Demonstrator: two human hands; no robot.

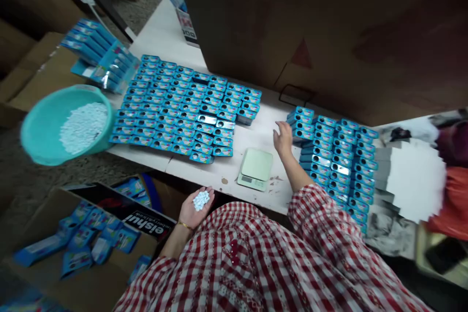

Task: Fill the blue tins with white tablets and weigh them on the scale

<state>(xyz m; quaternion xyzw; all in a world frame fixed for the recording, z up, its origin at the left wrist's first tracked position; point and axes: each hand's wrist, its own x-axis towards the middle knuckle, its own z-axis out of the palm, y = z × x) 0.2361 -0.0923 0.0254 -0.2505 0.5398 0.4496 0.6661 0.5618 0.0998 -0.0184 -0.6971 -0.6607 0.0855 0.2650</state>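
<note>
My left hand, palm up and cupped at the table's front edge, holds a small heap of pale blue-white pellets. Over the table, my right hand has its fingers apart and nothing in them. It is nearest to the right-hand group of blue boxes, just left of them. A pale green digital scale lies between my two hands, its plate bare and its display too small to read. More blue boxes stand in tight rows to the left; many show a dark round hole on top.
A turquoise basin with more pellets stands at the left end. An open carton of blue boxes sits below it. Flat blue packs lean behind the basin. A large brown carton borders the table's back; white sheets lie right.
</note>
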